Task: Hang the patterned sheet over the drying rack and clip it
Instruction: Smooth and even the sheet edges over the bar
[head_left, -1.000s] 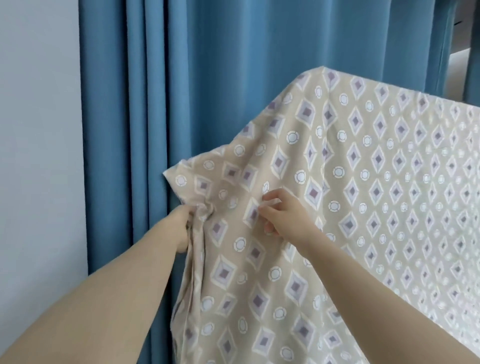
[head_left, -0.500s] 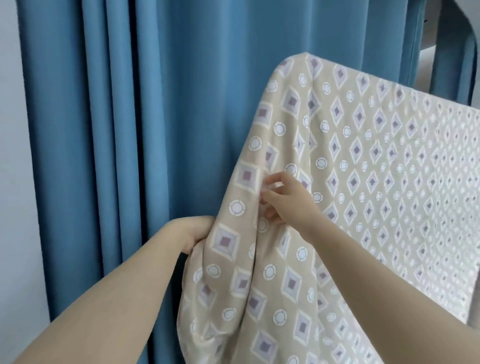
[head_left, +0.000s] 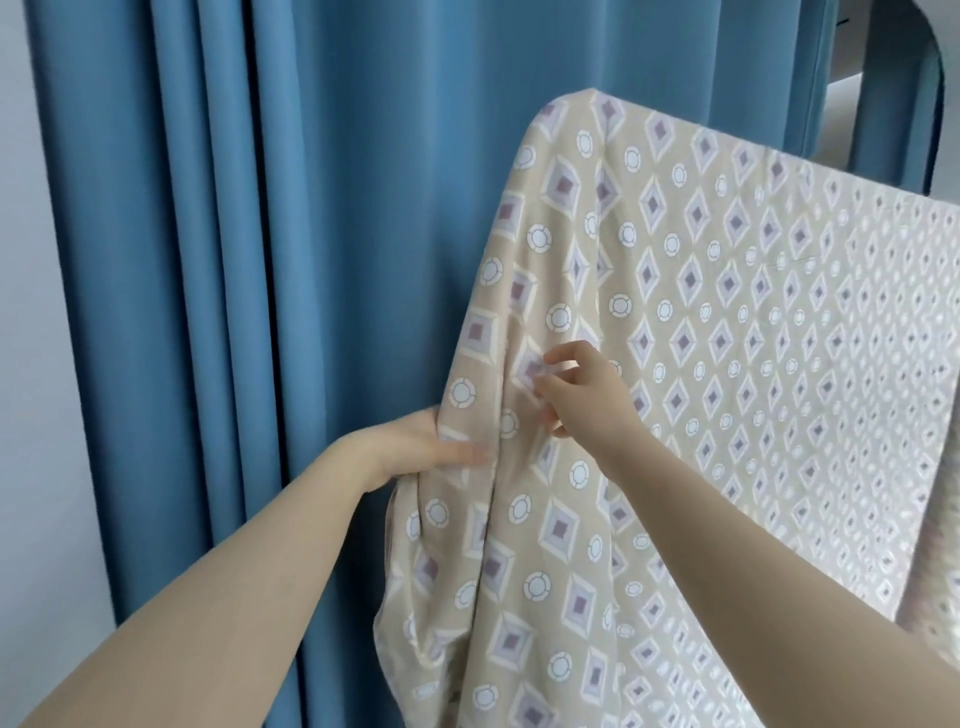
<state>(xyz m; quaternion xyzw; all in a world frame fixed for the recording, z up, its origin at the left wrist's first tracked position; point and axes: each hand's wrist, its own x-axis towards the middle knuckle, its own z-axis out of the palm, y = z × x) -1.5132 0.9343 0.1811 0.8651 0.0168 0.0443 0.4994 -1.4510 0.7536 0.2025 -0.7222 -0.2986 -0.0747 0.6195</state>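
Note:
The beige patterned sheet (head_left: 727, 322), printed with purple diamonds and white circles, hangs draped over the drying rack, which it hides completely. Its top fold runs from the upper middle down to the right. My left hand (head_left: 415, 447) grips the sheet's left edge, thumb lying on the front of the cloth and fingers hidden behind it. My right hand (head_left: 576, 395) is at the cloth just right of that edge, thumb and forefinger pinching a small fold. No clip is visible.
Blue curtains (head_left: 260, 312) hang in heavy folds directly behind and left of the sheet. A pale wall (head_left: 26, 467) shows at the far left. A bright window gap (head_left: 852, 67) appears at the upper right.
The sheet's bunched left corner has been pulled down and straightened, so the left edge now hangs narrower and more vertical. My left hand shifted along that edge; my right hand stayed on the cloth.

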